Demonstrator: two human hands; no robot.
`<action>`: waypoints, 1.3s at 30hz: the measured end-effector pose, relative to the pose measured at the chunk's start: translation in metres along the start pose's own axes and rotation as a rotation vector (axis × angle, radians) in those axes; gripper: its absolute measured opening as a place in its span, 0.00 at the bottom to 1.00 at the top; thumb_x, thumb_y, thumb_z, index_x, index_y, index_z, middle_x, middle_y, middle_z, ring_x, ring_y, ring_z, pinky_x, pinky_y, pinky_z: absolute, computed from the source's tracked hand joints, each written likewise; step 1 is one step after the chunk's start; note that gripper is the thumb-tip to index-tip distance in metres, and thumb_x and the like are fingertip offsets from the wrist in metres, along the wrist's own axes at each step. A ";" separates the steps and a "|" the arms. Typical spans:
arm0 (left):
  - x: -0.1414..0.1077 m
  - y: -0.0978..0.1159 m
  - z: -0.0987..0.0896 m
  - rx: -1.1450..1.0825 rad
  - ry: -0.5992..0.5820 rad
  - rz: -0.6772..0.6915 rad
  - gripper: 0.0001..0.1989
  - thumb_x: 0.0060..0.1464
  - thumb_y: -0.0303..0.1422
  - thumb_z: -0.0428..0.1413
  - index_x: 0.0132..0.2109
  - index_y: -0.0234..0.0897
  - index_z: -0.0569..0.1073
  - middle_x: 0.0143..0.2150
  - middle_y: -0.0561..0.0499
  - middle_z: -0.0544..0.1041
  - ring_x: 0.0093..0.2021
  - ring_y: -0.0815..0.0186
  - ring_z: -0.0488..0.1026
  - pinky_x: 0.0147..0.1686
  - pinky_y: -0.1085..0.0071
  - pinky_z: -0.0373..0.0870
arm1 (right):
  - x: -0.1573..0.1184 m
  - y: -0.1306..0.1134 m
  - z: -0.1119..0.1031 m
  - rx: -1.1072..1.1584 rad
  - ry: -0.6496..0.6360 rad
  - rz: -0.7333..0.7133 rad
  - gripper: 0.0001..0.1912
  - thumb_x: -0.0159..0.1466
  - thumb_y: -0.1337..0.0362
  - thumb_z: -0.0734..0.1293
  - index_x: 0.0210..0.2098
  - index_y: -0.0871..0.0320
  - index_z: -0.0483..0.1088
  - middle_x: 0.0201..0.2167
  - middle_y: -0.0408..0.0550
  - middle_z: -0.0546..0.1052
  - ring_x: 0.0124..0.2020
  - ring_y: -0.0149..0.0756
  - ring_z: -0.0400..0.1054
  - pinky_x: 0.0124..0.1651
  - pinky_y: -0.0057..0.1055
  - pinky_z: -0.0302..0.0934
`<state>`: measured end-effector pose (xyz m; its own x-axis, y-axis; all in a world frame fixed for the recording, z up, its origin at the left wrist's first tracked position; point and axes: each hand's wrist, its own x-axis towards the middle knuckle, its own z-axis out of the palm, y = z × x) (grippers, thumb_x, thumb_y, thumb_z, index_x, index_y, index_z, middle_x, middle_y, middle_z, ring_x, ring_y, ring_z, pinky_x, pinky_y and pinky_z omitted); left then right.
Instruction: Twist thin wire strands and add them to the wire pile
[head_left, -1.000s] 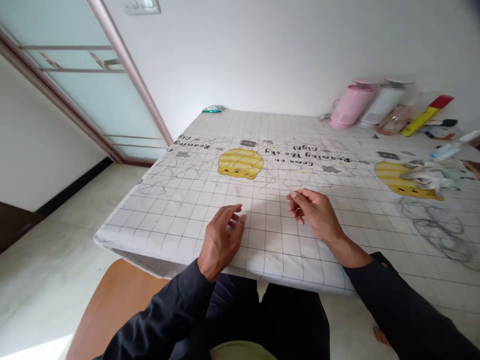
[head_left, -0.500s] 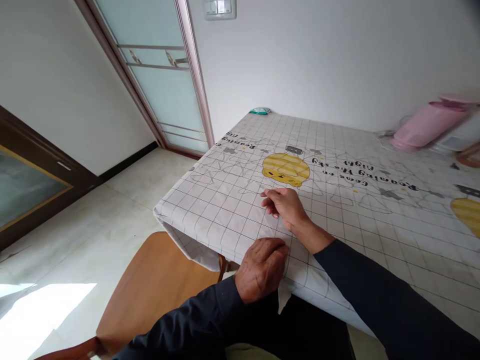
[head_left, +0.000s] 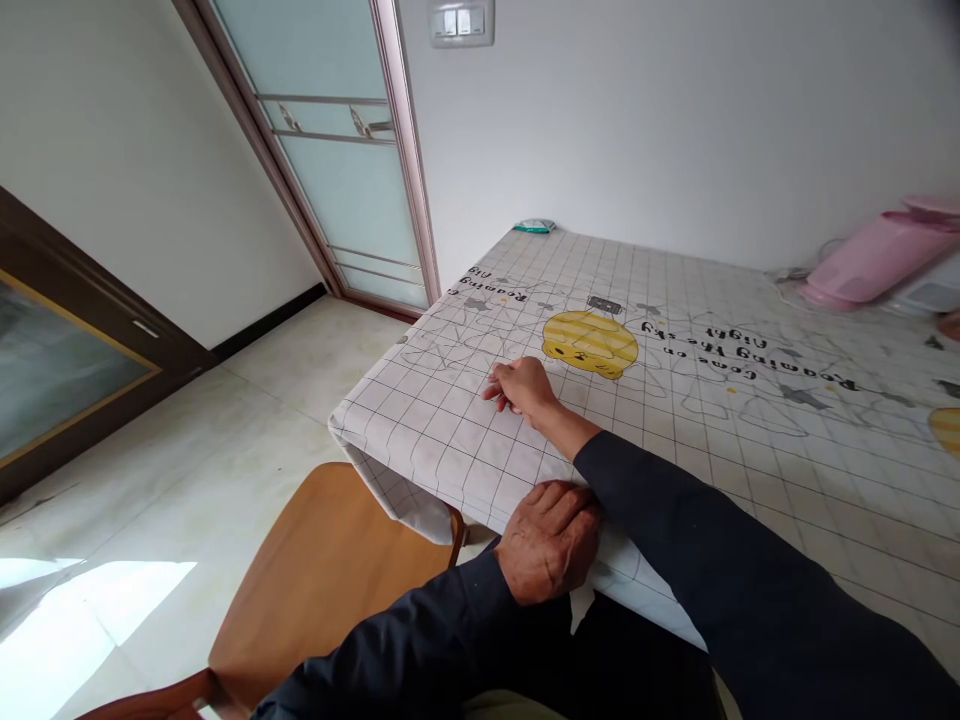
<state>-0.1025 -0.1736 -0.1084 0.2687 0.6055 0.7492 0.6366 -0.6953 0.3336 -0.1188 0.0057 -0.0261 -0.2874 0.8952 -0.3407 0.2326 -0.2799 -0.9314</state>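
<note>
A white tablecloth [head_left: 442, 425] with a dark grid, yellow bear faces and printed lettering covers the table. My right hand [head_left: 521, 388] is over the cloth, left of and below the nearer yellow bear print [head_left: 590, 342]. Its fingers are loosely bent and apart, with nothing visible in them. At the near edge, my left hand [head_left: 551, 540] rests on the cloth, its fingers curled under; what they hold, if anything, is hidden. The right forearm passes just beyond the left hand. Below the near left corner, the cloth hangs in a fold.
A wooden chair [head_left: 337, 560] stands by the table's near left side. On the far corner lies a small green-and-white packet [head_left: 534, 227]. A pink kettle-like container [head_left: 874, 258] is at the far right against the wall. A frosted-glass door [head_left: 337, 180] is beyond the table.
My right hand has moved left across the cloth, away from the bear print. My left hand has stayed at the near edge. The view has shifted slightly.
</note>
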 end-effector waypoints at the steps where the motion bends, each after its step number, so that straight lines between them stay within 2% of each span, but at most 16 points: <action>1: 0.000 0.000 0.000 0.000 -0.010 -0.004 0.15 0.67 0.25 0.55 0.58 0.33 0.75 0.53 0.40 0.84 0.50 0.55 0.80 0.50 0.58 0.78 | 0.001 -0.001 -0.002 -0.020 -0.004 -0.002 0.11 0.75 0.68 0.66 0.34 0.57 0.68 0.20 0.50 0.81 0.11 0.29 0.62 0.14 0.27 0.41; 5: 0.001 0.000 -0.003 0.001 -0.034 -0.013 0.15 0.67 0.25 0.55 0.59 0.33 0.75 0.52 0.40 0.84 0.50 0.54 0.80 0.50 0.57 0.78 | -0.007 -0.002 -0.018 -0.063 -0.011 -0.031 0.09 0.77 0.65 0.64 0.38 0.58 0.68 0.22 0.51 0.82 0.12 0.30 0.63 0.14 0.27 0.41; 9: 0.006 0.002 -0.008 -0.018 -0.079 -0.067 0.15 0.66 0.23 0.55 0.58 0.35 0.76 0.52 0.41 0.83 0.50 0.55 0.79 0.51 0.57 0.78 | -0.035 0.001 -0.056 -0.077 -0.032 -0.075 0.11 0.76 0.66 0.64 0.37 0.60 0.72 0.24 0.51 0.83 0.13 0.28 0.65 0.15 0.25 0.43; 11: 0.012 0.006 -0.015 -0.029 -0.140 -0.121 0.14 0.67 0.22 0.54 0.56 0.36 0.77 0.52 0.41 0.83 0.51 0.55 0.79 0.53 0.57 0.79 | -0.058 0.004 -0.085 -0.119 -0.065 -0.117 0.13 0.76 0.66 0.63 0.36 0.61 0.74 0.24 0.51 0.82 0.14 0.28 0.67 0.15 0.25 0.44; 15: 0.039 0.015 -0.039 0.056 -0.422 -0.123 0.05 0.71 0.28 0.57 0.47 0.37 0.78 0.49 0.41 0.83 0.48 0.51 0.82 0.49 0.54 0.81 | -0.117 0.017 -0.153 -0.269 -0.140 -0.217 0.13 0.75 0.67 0.63 0.37 0.60 0.77 0.26 0.47 0.84 0.18 0.28 0.70 0.20 0.24 0.56; 18: 0.074 0.020 -0.051 0.140 -0.656 -0.059 0.10 0.74 0.35 0.56 0.51 0.38 0.80 0.45 0.43 0.84 0.40 0.52 0.84 0.40 0.57 0.81 | -0.165 0.033 -0.203 -0.372 -0.073 -0.276 0.13 0.75 0.65 0.63 0.37 0.59 0.78 0.27 0.45 0.84 0.20 0.27 0.72 0.27 0.24 0.64; 20: 0.101 0.026 -0.050 0.134 -0.694 -0.010 0.14 0.75 0.40 0.55 0.54 0.39 0.81 0.46 0.43 0.85 0.41 0.51 0.85 0.39 0.58 0.79 | -0.195 0.051 -0.237 -0.425 0.023 -0.272 0.14 0.76 0.63 0.64 0.38 0.58 0.79 0.28 0.44 0.84 0.20 0.27 0.72 0.28 0.24 0.65; 23: 0.143 0.037 -0.034 0.035 -0.739 0.007 0.18 0.75 0.45 0.54 0.56 0.39 0.82 0.46 0.43 0.86 0.41 0.52 0.85 0.39 0.60 0.77 | -0.234 0.082 -0.295 -0.462 0.203 -0.182 0.13 0.74 0.61 0.65 0.37 0.57 0.79 0.30 0.45 0.85 0.21 0.29 0.73 0.25 0.25 0.61; 25: 0.172 0.041 -0.012 -0.076 -0.791 -0.028 0.18 0.73 0.45 0.55 0.52 0.39 0.83 0.43 0.46 0.87 0.39 0.55 0.84 0.38 0.63 0.74 | -0.256 0.103 -0.344 -0.552 0.423 -0.139 0.13 0.72 0.62 0.65 0.34 0.57 0.79 0.31 0.46 0.85 0.22 0.30 0.73 0.26 0.26 0.60; 28: 0.208 0.038 0.031 -0.247 -0.838 -0.063 0.18 0.72 0.44 0.54 0.42 0.39 0.84 0.34 0.50 0.84 0.32 0.62 0.78 0.33 0.67 0.70 | -0.282 0.121 -0.429 -0.688 0.827 -0.017 0.11 0.69 0.65 0.66 0.35 0.58 0.81 0.29 0.47 0.85 0.24 0.33 0.73 0.29 0.28 0.62; 30: 0.220 0.032 0.063 -0.344 -0.816 -0.119 0.18 0.71 0.43 0.55 0.38 0.38 0.83 0.33 0.50 0.84 0.32 0.63 0.78 0.32 0.68 0.69 | -0.293 0.126 -0.483 -0.732 1.059 0.091 0.11 0.69 0.65 0.68 0.32 0.59 0.81 0.26 0.48 0.82 0.27 0.37 0.75 0.32 0.30 0.64; 32: 0.222 0.025 0.092 -0.451 -0.773 -0.198 0.18 0.70 0.44 0.56 0.38 0.37 0.82 0.35 0.48 0.85 0.35 0.61 0.81 0.35 0.68 0.73 | -0.295 0.126 -0.525 -0.652 1.183 0.203 0.12 0.69 0.64 0.71 0.30 0.60 0.80 0.22 0.51 0.79 0.27 0.40 0.75 0.34 0.32 0.66; 35: 0.210 0.015 0.119 -0.535 -0.631 -0.248 0.18 0.70 0.44 0.56 0.39 0.36 0.82 0.35 0.46 0.85 0.36 0.61 0.82 0.38 0.67 0.76 | -0.282 0.129 -0.560 -0.534 1.201 0.249 0.14 0.69 0.64 0.74 0.27 0.63 0.77 0.21 0.54 0.78 0.24 0.40 0.74 0.32 0.34 0.68; 39: 0.191 0.006 0.124 -0.477 -0.582 -0.105 0.18 0.71 0.44 0.54 0.41 0.36 0.82 0.34 0.48 0.84 0.34 0.62 0.79 0.33 0.69 0.74 | -0.258 0.136 -0.571 -0.349 1.198 0.186 0.09 0.64 0.71 0.78 0.29 0.62 0.76 0.25 0.54 0.81 0.25 0.37 0.74 0.29 0.31 0.69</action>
<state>0.0419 -0.0145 -0.0341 0.6462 0.6925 0.3208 0.3337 -0.6344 0.6972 0.5173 -0.0656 0.0081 0.7539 0.6560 0.0371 0.4644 -0.4920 -0.7364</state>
